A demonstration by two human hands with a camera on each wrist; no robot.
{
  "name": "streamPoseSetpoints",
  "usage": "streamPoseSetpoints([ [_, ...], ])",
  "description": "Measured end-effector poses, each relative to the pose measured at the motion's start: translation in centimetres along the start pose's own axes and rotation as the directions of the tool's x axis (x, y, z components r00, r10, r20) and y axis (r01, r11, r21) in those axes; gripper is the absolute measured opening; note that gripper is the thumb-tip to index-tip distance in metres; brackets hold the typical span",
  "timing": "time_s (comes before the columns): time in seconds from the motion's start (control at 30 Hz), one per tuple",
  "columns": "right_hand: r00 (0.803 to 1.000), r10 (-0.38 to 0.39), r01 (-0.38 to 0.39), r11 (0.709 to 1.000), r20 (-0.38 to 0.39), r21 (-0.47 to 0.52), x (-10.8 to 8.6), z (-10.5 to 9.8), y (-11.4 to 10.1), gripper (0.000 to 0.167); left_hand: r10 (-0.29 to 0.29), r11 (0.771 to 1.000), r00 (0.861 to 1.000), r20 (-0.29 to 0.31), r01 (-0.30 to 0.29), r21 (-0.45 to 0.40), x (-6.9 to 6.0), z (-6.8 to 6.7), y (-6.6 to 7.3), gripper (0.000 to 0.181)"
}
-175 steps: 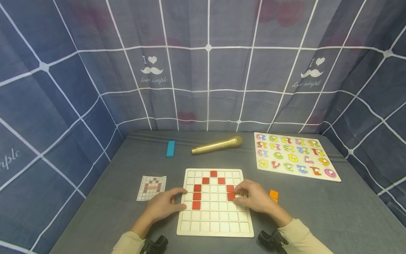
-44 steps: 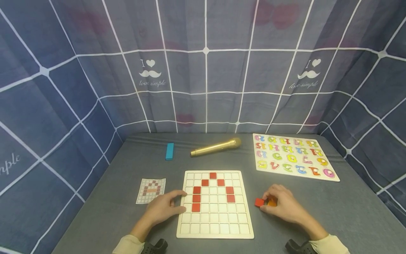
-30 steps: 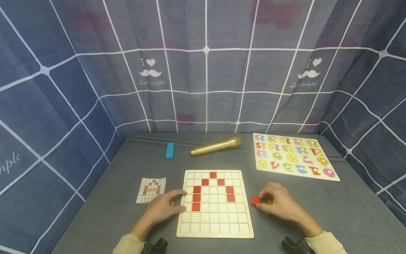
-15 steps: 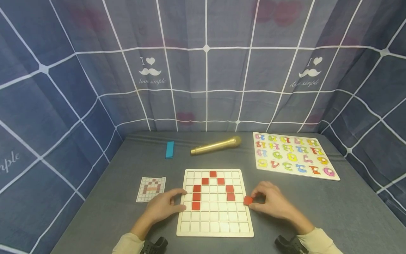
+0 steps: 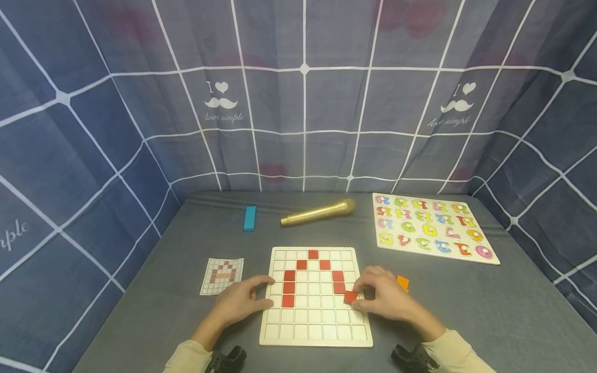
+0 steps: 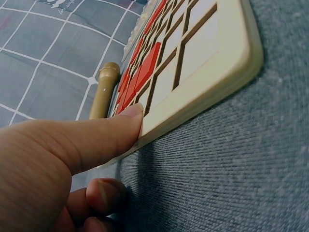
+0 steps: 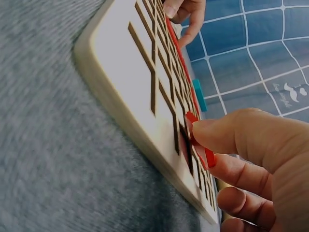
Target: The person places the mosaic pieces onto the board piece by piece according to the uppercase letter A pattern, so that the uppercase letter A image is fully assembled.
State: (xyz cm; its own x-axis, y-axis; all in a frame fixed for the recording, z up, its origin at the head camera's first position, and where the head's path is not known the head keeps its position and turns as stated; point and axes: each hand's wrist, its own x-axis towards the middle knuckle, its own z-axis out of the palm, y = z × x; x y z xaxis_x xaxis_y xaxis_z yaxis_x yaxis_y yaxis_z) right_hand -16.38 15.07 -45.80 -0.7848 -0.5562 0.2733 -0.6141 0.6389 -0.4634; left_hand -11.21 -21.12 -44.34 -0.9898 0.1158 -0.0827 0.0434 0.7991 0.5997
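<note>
Since half a second ago, the flat red square tile has moved from the right edge of the pale wooden grid board to above its squares, and the right hand has come left with it, uncovering a bright orange tile on the grey cloth.

The pinched tile is glossy and plain; it sits askew to the grid, near the fifth row from the top, toward the right side. Whether it touches the board, I cannot tell.

The board has seven rows of shallow square recesses. Eight seated red tiles fill some of them: one in the top row, two in each of the next three, one in the fifth row on the left.

The right hand's thumb and fingertips are closed together on the moving tile. The left hand has thumb and forefinger spread apart, both touching the board's left rim.
</note>
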Motion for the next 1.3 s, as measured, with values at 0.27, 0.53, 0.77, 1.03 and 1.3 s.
streamPoseSetpoints([
  [0.27, 1.0, -0.015, 0.015, 0.999, 0.0, 0.033, 0.1, 0.1, -0.4, 0.022, 0.002, 1.0, 1.0, -0.005, -0.002, 0.001, 0.1, 0.1, -0.1, 0.046],
  [0.53, 0.998, -0.056, 0.054, 0.997, 0.032, 0.063, 0.2, 0.9, -0.6, 0.021, 0.007, 1.0, 1.0, -0.002, -0.007, -0.008, 0.1, 0.2, -0.3, 0.046],
  [0.77, 0.998, -0.055, 0.052, 0.995, 0.031, 0.084, 0.3, 1.0, -0.7, 0.021, 0.002, 1.0, 1.0, -0.002, -0.002, -0.015, 0.1, 0.2, -0.2, 0.047],
  [1.03, 0.997, -0.07, 0.069, 0.995, 0.015, 0.074, 0.3, 1.3, -0.8, 0.021, -0.002, 1.0, 1.0, -0.003, 0.002, -0.031, 0.2, 0.2, -0.3, 0.046],
  [1.3, 0.998, -0.052, 0.05, 0.996, 0.026, 0.074, 0.3, 1.3, -1.0, 0.022, -0.002, 1.0, 1.0, -0.002, 0.002, -0.024, 0.2, 0.1, -0.2, 0.046],
])
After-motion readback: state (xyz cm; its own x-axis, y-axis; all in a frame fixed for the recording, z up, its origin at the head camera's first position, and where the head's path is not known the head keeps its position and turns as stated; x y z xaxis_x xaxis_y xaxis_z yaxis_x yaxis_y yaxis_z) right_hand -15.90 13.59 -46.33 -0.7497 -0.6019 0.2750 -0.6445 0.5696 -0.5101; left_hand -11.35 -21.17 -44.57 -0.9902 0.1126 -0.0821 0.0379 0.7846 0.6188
